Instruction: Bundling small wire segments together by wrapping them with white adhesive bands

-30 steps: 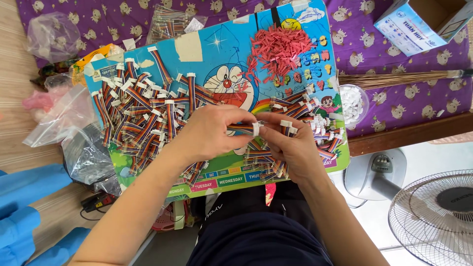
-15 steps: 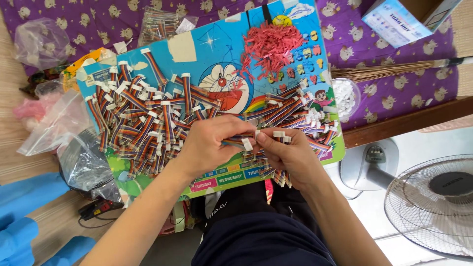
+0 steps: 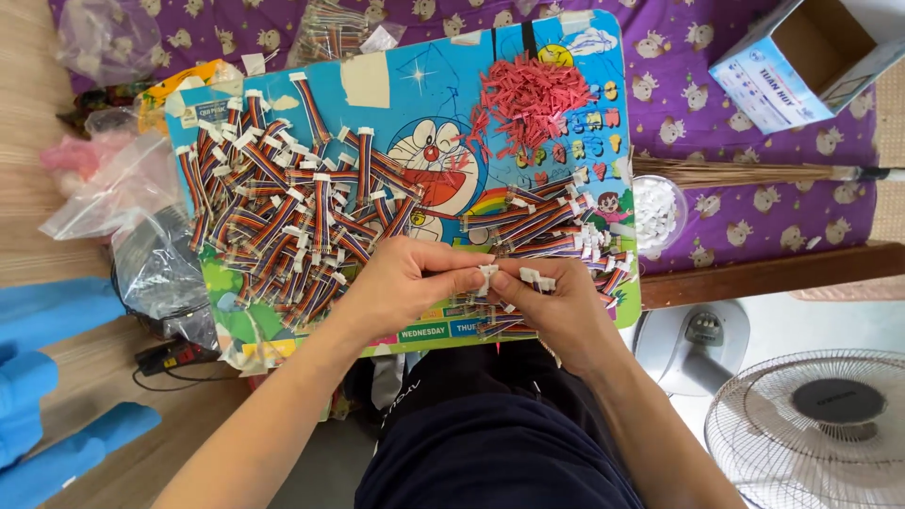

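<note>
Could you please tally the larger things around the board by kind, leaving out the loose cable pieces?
Cartoon board: 1
Cardboard box: 1
Broom: 1
Electric fans: 2
Pile of red pieces: 1
Small dish of white connectors: 1
Hands, left and right: 2
Total: 9

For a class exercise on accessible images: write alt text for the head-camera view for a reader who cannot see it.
Two bare hands, left hand and right hand, meet over a colourful cartoon lap board, pinching a small white plastic connector. Heaps of rainbow ribbon cables with white ends cover the board, beside a pile of small red pieces.
</note>
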